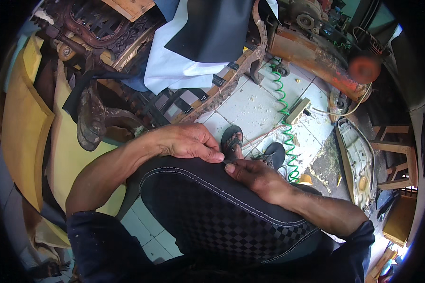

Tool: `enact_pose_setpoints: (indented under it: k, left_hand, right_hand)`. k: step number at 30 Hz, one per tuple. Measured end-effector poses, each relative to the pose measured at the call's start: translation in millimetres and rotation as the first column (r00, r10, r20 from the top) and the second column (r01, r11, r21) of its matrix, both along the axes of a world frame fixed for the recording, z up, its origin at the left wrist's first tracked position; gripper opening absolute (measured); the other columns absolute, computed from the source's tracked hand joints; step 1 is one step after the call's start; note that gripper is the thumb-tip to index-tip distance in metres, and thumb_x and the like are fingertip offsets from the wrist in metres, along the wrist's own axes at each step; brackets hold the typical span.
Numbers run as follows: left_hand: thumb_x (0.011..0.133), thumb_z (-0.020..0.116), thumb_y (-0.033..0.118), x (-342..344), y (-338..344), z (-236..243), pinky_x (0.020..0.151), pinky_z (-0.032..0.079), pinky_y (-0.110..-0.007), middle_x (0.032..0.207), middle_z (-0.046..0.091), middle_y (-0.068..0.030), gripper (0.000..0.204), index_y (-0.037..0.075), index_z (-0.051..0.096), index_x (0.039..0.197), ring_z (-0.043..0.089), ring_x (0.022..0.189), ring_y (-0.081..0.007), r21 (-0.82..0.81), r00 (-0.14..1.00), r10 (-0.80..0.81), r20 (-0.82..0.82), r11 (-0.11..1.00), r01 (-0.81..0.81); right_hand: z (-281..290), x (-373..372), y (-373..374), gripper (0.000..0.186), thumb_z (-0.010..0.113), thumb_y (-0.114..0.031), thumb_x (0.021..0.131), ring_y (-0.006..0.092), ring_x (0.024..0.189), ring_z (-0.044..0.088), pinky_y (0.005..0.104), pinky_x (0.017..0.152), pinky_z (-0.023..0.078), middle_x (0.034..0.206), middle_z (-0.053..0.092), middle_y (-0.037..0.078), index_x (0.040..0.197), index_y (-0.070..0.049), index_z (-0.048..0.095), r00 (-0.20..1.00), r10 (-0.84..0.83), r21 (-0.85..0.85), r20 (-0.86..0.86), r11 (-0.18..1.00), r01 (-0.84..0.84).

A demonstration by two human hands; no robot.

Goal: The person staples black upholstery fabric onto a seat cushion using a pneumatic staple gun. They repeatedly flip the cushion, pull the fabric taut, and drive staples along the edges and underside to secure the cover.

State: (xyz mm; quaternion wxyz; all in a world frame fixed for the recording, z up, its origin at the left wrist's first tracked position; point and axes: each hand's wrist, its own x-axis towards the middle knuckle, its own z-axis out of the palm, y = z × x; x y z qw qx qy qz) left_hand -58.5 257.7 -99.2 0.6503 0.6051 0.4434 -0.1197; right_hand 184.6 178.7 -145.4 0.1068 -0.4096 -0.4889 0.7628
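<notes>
A black padded seat point(198, 214) with a checkered top and white double stitching lies across my lap. My left hand point(191, 141) reaches over its far edge from the left, thumb and forefinger pinched together. From the right, my right hand point(259, 179) rests on the plain black side of the seat cover, its thumb pressed to the forefinger. The fingertips of both hands nearly meet at the far edge. What sits between them is too small to make out.
Yellow foam sheets point(26, 127) stand at the left, near carved wooden furniture point(97, 28). Black and white sheet material point(208, 33) drapes over a frame. A green coiled hose point(281, 92) runs across the tiles below a rusty compressor tank point(311, 56). A seat pan point(356, 162) leans by a wooden stool point(396, 148).
</notes>
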Motion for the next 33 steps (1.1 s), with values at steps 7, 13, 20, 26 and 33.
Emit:
enact_pose_setpoints:
  k: [7,13,20,26,33]
  left_hand:
    - [0.103,0.068,0.044,-14.8,-11.5,-5.3,0.072,0.043,-0.025,0.083,0.064,0.0085,0.039,0.006,0.076,0.097,0.055,0.078,-0.0036,-0.182,0.993,-0.046,-0.106,0.983,0.026]
    - [0.100,0.069,0.051,-34.0,-25.7,-5.0,0.070,0.045,-0.024,0.083,0.070,0.0067,0.042,0.011,0.078,0.098,0.060,0.075,-0.0032,-0.148,0.997,-0.029,-0.076,0.989,0.017]
    - [0.105,0.064,0.046,-48.6,-51.7,-6.8,0.076,0.045,-0.025,0.087,0.062,0.0088,0.038,0.010,0.071,0.099,0.055,0.083,-0.0026,-0.160,0.995,0.004,0.098,0.987,0.012]
    - [0.110,0.057,0.039,-76.2,-105.6,25.0,0.089,0.047,-0.028,0.106,0.066,0.0041,0.039,0.004,0.070,0.123,0.057,0.097,-0.0059,-0.011,0.997,0.030,-0.072,0.999,-0.031]
    - [0.103,0.067,0.024,-105.3,-269.3,58.4,0.099,0.051,-0.037,0.120,0.073,-0.0095,0.026,0.002,0.073,0.117,0.065,0.115,-0.0196,0.287,0.968,0.127,0.216,0.940,-0.187]
  right_hand:
    - [18.6,11.6,-13.2,0.035,0.060,-0.034,0.107,0.0330,0.089,0.070,0.0409,0.083,0.054,0.094,0.071,0.016,0.112,-0.001,0.070,0.961,-0.104,0.516,0.257,0.855,-0.046]
    - [67.2,102.7,-97.3,0.035,0.072,-0.012,0.094,0.0451,0.103,0.064,0.0500,0.092,0.053,0.115,0.062,0.023,0.126,0.002,0.064,0.842,-0.391,0.814,0.372,0.573,-0.093]
    - [63.9,132.5,-222.3,0.055,0.043,-0.048,0.110,0.0448,0.079,0.063,0.0486,0.074,0.049,0.088,0.061,0.022,0.099,0.001,0.066,0.407,-0.742,0.778,0.533,0.619,0.110]
    - [94.4,127.3,-243.1,0.053,0.055,-0.039,0.106,0.0421,0.064,0.056,0.0493,0.062,0.043,0.068,0.053,0.022,0.074,0.003,0.062,0.386,-0.791,0.836,0.475,0.542,0.083]
    - [130.6,141.2,-212.2,0.023,0.068,-0.009,0.084,0.0269,0.051,0.048,0.0423,0.050,0.034,0.061,0.049,0.011,0.063,-0.003,0.063,0.564,-0.825,0.982,-0.035,-0.132,-0.132]
